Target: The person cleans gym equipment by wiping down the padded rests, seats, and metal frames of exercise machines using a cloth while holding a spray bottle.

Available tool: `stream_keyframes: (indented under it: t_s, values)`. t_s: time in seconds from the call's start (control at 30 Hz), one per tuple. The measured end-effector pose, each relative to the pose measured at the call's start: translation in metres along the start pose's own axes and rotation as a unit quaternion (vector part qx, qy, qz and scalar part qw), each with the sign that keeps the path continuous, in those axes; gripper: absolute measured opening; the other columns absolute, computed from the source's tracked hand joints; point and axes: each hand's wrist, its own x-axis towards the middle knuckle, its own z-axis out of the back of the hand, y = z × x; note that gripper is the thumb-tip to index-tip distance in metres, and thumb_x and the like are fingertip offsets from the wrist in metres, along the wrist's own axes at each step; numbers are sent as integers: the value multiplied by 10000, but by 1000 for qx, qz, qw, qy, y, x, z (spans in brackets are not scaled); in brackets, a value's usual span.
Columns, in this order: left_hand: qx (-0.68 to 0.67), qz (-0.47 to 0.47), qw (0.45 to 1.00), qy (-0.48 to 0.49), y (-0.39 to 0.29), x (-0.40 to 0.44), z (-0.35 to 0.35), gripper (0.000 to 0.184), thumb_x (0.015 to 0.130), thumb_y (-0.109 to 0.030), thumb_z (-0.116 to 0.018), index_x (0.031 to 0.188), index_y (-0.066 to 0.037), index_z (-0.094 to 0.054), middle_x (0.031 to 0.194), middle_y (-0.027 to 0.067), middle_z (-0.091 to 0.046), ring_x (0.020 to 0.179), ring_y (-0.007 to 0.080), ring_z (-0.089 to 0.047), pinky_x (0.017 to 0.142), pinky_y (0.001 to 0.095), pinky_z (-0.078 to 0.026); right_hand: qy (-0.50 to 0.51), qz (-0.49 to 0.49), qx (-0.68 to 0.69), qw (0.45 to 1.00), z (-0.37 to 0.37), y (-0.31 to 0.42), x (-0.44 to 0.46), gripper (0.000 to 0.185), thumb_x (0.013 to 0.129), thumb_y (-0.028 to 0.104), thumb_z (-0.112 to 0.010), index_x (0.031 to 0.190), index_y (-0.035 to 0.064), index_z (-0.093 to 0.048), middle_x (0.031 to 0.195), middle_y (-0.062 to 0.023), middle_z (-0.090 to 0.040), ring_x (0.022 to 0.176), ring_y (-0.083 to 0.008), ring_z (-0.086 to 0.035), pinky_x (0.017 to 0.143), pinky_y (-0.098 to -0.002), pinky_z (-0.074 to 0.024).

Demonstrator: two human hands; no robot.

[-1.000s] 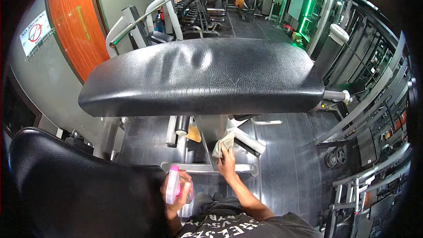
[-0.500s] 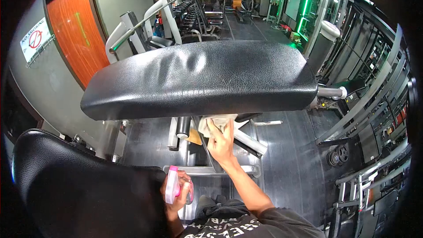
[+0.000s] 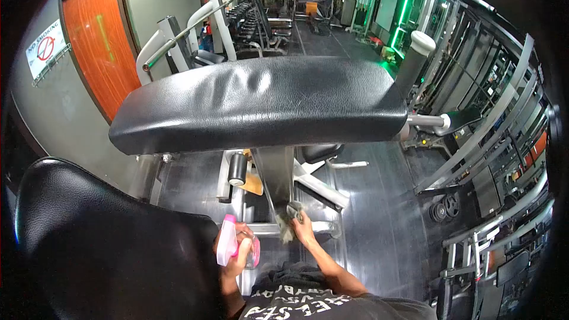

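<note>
My right hand [image 3: 304, 229] is closed on a greyish cloth [image 3: 291, 216], held against the lower part of the metal post [image 3: 274, 172] under a padded bench. Above it spans the long black pad [image 3: 261, 104], its vinyl creased near the top left. My left hand [image 3: 240, 255] grips a spray bottle with a pink and white trigger head [image 3: 226, 242]; the bottle's body is partly hidden behind the fingers. Left of that hand rises a black padded seat back [image 3: 112, 243].
A metal crossbar [image 3: 320, 229] runs low at the machine's base. Weight plates [image 3: 444, 207] and racks [image 3: 486, 243] line the right side. An orange door [image 3: 98, 38] and a no smoking sign [image 3: 46, 48] are at left, with dumbbells [image 3: 242, 18] farther back.
My right hand has moved the cloth down the post, from just below the pad to near the crossbar. My left hand still holds the spray bottle. The view has shifted slightly.
</note>
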Motion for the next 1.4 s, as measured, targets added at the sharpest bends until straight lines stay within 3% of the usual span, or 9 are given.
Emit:
stream_keyframes:
  t_s: [0.17,0.27,0.53,0.67,0.77,0.9,0.93,1.23,1.4]
  values:
    - [-13,-14,1000,-13,15,-8,1,272,879,-6,-573,1126,44,-469,899,133,-587,634,133,-590,575,261,-491,25,-89,274,957,-1,49,-27,417,860,64,-471,1274,32,-431,1111,-96,-590,991,-208,-589,898,-354,-477]
    - [25,2,999,-40,11,-16,0,271,868,21,-568,1121,46,-472,896,133,-587,636,129,-592,582,262,-496,125,-160,440,875,1,59,-32,509,826,191,-546,1303,54,-436,1171,-139,-578,1038,-277,-590,925,-413,-474]
    - [62,-29,986,-153,-10,-13,-35,190,842,86,-544,1025,63,-499,813,116,-590,596,125,-590,556,252,-494,282,-257,513,769,14,118,-12,562,866,388,-565,1322,79,-450,1263,-110,-554,1111,-275,-564,975,-431,-445]
    - [95,-39,974,-201,-8,-17,-66,144,831,50,-550,968,62,-511,776,106,-585,559,130,-584,519,253,-481,309,-238,557,734,15,118,10,532,860,339,-537,1314,75,-454,1288,-140,-526,1170,-312,-523,1034,-465,-395]
    - [110,-49,958,-261,-13,-23,-95,127,813,17,-547,928,57,-515,739,93,-580,542,135,-580,504,255,-473,321,-306,562,698,32,139,4,461,892,373,-467,1250,87,-513,1255,-135,-546,1140,-329,-530,993,-611,-377]
    - [125,-58,917,-374,-10,-46,-128,176,821,-22,-562,968,54,-499,707,93,-580,537,132,-571,515,251,-472,422,-274,417,757,35,111,30,421,900,334,-458,1221,70,-527,1228,-121,-566,1126,-326,-541,991,-508,-416]
    - [154,-61,907,-387,-10,-52,-135,188,823,-25,-558,982,53,-494,703,93,-580,544,133,-574,518,251,-472,447,-279,453,720,38,122,25,420,907,277,-440,1231,17,-500,1183,-145,-592,1083,-289,-575,963,-417,-449]
    - [194,-199,798,-535,-6,-92,-190,333,838,-47,-664,1098,36,-474,845,104,-571,591,123,-578,550,252,-486,542,-313,338,703,55,128,12,552,867,309,-483,1365,84,-408,1254,-84,-538,1119,-284,-543,992,-447,-419]
    - [314,-203,718,-587,-51,-103,-190,356,899,-7,-516,1236,63,-428,883,90,-548,600,103,-559,544,237,-485,558,-368,323,670,56,126,-3,488,871,322,-474,1267,37,-499,1182,-158,-597,1066,-310,-585,946,-426,-463]
